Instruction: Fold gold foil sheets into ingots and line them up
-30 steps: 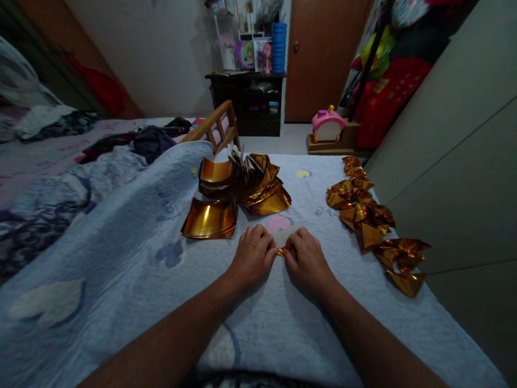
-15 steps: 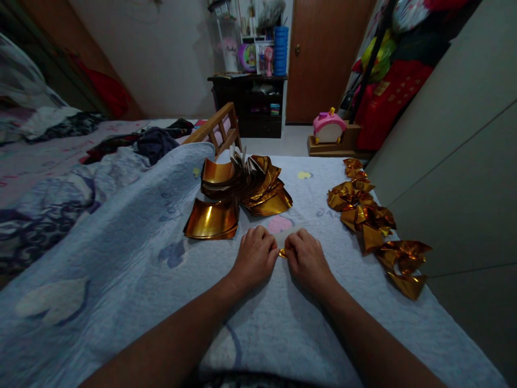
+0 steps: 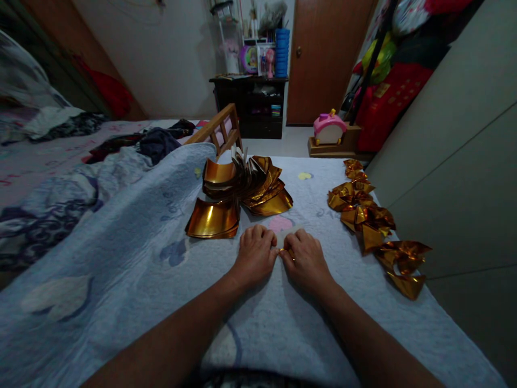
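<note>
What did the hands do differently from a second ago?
The left hand and right hand have closed together over the small gold paper piece, so the pale strip seen before between them is now almost hidden. The stack of gold sheets and the folded gold shapes stayed put.

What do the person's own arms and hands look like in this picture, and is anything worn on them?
Both forearms are bare as far as the picture shows: no sleeves, gloves or watch are visible. The left hand and the right hand show no ring or bracelet that can be made out, though the room is dim and small details are hard to tell.
</note>
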`<act>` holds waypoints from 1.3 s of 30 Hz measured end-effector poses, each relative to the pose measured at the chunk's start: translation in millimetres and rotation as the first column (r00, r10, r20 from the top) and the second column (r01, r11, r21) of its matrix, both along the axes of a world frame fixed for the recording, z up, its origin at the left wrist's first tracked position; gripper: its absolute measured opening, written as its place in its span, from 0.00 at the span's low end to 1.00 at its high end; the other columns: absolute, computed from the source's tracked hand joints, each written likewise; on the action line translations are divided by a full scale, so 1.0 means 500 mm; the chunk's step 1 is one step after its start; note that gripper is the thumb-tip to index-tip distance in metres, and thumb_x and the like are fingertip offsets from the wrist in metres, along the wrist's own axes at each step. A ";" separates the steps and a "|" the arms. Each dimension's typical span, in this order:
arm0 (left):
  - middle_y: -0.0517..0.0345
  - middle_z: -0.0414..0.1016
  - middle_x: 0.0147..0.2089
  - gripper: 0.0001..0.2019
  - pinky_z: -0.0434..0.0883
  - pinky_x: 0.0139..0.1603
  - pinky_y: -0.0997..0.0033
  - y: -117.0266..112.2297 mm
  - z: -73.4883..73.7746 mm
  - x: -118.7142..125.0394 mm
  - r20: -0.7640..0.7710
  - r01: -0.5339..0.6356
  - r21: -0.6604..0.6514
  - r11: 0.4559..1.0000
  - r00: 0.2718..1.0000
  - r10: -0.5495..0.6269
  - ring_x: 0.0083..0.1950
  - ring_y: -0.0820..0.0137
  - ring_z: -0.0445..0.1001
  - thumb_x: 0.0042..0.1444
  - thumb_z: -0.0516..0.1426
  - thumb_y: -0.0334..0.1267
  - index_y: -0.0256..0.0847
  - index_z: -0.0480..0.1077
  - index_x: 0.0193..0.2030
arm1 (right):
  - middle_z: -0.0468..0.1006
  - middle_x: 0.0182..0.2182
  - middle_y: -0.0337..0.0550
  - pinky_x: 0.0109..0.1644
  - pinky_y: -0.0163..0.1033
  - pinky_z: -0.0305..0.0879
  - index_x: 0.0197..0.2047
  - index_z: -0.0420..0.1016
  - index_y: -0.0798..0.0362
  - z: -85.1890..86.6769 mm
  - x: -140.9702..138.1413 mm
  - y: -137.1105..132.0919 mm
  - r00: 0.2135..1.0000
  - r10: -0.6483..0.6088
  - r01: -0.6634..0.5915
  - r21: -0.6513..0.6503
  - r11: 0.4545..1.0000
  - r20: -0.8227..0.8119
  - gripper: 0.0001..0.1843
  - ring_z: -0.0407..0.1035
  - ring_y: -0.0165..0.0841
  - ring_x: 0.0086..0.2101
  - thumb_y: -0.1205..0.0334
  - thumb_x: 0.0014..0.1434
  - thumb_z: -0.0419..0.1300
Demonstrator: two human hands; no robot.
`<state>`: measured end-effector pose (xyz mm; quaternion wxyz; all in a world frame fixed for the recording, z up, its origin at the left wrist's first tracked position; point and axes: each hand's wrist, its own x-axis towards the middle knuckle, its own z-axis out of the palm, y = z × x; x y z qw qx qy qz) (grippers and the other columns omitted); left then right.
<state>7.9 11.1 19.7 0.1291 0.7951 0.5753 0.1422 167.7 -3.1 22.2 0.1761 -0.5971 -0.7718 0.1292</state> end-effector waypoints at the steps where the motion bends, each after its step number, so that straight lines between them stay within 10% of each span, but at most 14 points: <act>1: 0.54 0.67 0.48 0.05 0.62 0.56 0.55 0.000 -0.001 0.000 -0.002 0.004 0.002 1.000 1.000 -0.004 0.53 0.57 0.63 0.61 0.59 0.38 0.44 0.69 0.42 | 0.72 0.40 0.46 0.44 0.43 0.54 0.40 0.71 0.51 0.000 0.000 0.000 1.000 -0.003 0.003 -0.002 1.000 -0.006 0.03 0.66 0.40 0.42 0.61 0.64 0.60; 12: 0.53 0.67 0.48 0.05 0.62 0.56 0.54 0.000 0.005 -0.002 -0.014 0.008 -0.022 1.000 1.000 -0.008 0.54 0.56 0.63 0.62 0.58 0.39 0.44 0.69 0.43 | 0.70 0.46 0.47 0.48 0.43 0.57 0.70 0.61 0.38 -0.006 0.019 0.009 0.997 0.067 -0.071 -0.085 0.994 -0.047 0.36 0.66 0.41 0.46 0.69 0.62 0.61; 28: 0.53 0.68 0.47 0.05 0.62 0.57 0.55 -0.001 -0.008 -0.006 0.031 0.047 0.035 0.998 0.998 -0.049 0.53 0.58 0.63 0.62 0.59 0.36 0.44 0.72 0.44 | 0.69 0.48 0.48 0.54 0.48 0.61 0.72 0.56 0.43 -0.014 0.056 0.011 0.940 0.209 -0.246 -0.112 0.963 -0.271 0.44 0.64 0.40 0.47 0.80 0.55 0.53; 34: 0.51 0.69 0.48 0.07 0.63 0.53 0.57 0.001 -0.008 -0.013 0.151 0.187 0.136 0.973 0.967 -0.207 0.52 0.58 0.64 0.62 0.58 0.31 0.43 0.76 0.44 | 0.71 0.39 0.44 0.44 0.41 0.65 0.49 0.69 0.53 -0.003 0.068 0.016 0.822 0.093 -0.106 0.010 0.994 -0.561 0.21 0.67 0.35 0.39 0.76 0.53 0.49; 39: 0.51 0.73 0.43 0.10 0.64 0.48 0.59 0.005 -0.008 -0.017 0.200 0.306 0.131 0.943 0.924 -0.328 0.46 0.61 0.67 0.65 0.54 0.30 0.42 0.77 0.43 | 0.71 0.33 0.42 0.39 0.40 0.61 0.34 0.66 0.51 0.001 0.079 0.026 0.877 -0.053 0.096 0.065 0.993 -0.477 0.07 0.66 0.35 0.34 0.70 0.53 0.51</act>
